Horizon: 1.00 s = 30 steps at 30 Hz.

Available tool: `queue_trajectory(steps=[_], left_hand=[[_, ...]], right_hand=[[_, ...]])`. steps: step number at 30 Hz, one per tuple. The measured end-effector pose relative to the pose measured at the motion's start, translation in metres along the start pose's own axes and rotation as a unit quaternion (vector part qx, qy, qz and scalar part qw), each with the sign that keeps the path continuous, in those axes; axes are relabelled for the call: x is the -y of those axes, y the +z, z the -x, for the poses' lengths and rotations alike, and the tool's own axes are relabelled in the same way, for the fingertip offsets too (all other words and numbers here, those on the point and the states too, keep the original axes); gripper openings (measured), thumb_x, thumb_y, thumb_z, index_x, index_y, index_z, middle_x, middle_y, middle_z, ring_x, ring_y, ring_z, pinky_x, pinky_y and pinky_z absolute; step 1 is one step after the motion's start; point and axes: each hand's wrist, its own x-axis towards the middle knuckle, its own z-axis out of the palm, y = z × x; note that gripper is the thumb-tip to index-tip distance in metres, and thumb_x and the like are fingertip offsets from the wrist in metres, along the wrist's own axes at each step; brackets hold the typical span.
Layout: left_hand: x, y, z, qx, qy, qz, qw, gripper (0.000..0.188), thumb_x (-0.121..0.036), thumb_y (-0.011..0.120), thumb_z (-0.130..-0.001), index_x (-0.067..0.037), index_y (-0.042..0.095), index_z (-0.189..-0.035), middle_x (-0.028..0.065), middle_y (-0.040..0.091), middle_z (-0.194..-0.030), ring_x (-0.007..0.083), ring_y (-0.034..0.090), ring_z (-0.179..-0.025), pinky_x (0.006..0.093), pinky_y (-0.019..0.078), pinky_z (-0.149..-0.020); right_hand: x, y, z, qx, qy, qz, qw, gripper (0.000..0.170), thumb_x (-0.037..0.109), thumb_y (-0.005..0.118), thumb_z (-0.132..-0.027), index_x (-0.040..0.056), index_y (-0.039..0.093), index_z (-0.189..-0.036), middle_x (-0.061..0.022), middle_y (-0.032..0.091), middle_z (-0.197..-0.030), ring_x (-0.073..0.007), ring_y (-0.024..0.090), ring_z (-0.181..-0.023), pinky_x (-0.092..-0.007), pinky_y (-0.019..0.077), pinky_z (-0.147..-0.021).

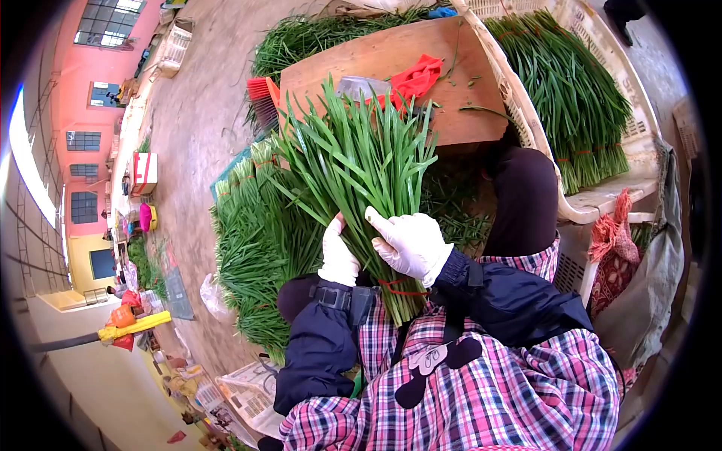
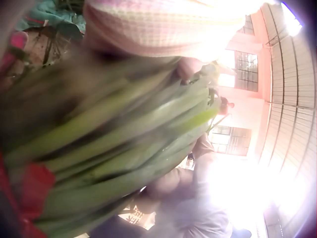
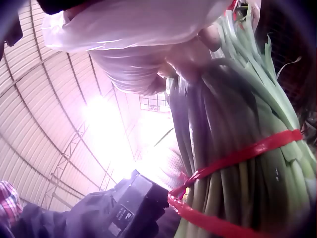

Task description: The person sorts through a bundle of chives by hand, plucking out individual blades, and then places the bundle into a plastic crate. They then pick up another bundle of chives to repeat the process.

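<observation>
A thick bunch of garlic chives (image 1: 361,161) stands tilted over the lap, its leaf tips spreading away from the body. My left hand (image 1: 340,254), in a white glove, grips its left side. On the right side my right hand (image 1: 412,245), gloved alike, holds the bunch with the fingers curled against it. A red tie (image 1: 402,290) circles the stalks below the hands, near the cut ends. In the right wrist view the red tie (image 3: 242,154) wraps the stalks in two bands, and bare fingertips show beyond the glove. Blurred leaves (image 2: 114,134) fill much of the left wrist view.
Tied bunches of chives (image 1: 263,248) lie in a heap at the left. Ahead is a wooden board (image 1: 466,68) with a red cloth (image 1: 415,79) on it. A cream crate (image 1: 519,98) full of chives stands at the right. A red-bristled brush (image 1: 263,92) is beside the board.
</observation>
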Motion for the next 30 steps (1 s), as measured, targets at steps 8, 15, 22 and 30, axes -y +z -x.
queue_trajectory(steps=[8,15,22,30], left_hand=[[-0.001,-0.008,0.002,0.014,-0.001,-0.001,1.0,0.038,-0.028,0.04,-0.098,-0.002,0.059,-0.118,0.0126,0.065,-0.113,0.0277,0.064,-0.101,0.0408,0.0517,-0.091],[-0.016,0.0,0.004,-0.005,-0.022,0.069,0.997,0.04,-0.03,0.039,-0.097,-0.003,0.06,-0.117,0.0123,0.066,-0.112,0.0278,0.064,-0.1,0.0424,0.0528,-0.089],[-0.054,0.006,0.0,-0.051,0.089,-0.075,0.992,0.037,-0.026,0.037,-0.097,-0.004,0.059,-0.117,0.0108,0.066,-0.109,0.0259,0.065,-0.096,0.0421,0.0523,-0.089],[-0.06,0.03,0.014,0.009,0.026,-0.097,0.995,0.036,-0.025,0.046,-0.095,-0.002,0.057,-0.12,0.0153,0.065,-0.113,0.03,0.065,-0.097,0.0461,0.0525,-0.088]], right_hand=[[-0.006,0.001,0.006,-0.01,0.05,-0.028,0.998,0.049,0.031,0.059,-0.088,0.0071,0.052,-0.131,-0.0085,0.059,-0.067,-0.0265,0.061,-0.058,-0.0385,0.0468,-0.053],[-0.014,-0.016,0.013,-0.224,0.162,-0.541,0.794,0.029,0.006,0.055,-0.09,0.0029,0.062,-0.118,0.0028,0.055,-0.073,-0.0062,0.046,-0.059,-0.0215,0.0405,-0.056],[-0.039,-0.022,0.078,0.128,0.393,-0.634,0.654,0.027,0.029,0.056,-0.093,0.0063,0.063,-0.106,0.0022,0.057,-0.071,-0.01,0.054,-0.06,-0.0243,0.0439,-0.055],[-0.027,0.022,0.019,0.143,0.293,-0.706,0.629,0.075,0.045,0.067,-0.086,0.0033,0.037,-0.14,-0.0113,0.05,-0.134,-0.0196,0.049,-0.12,-0.0396,0.041,-0.098]])
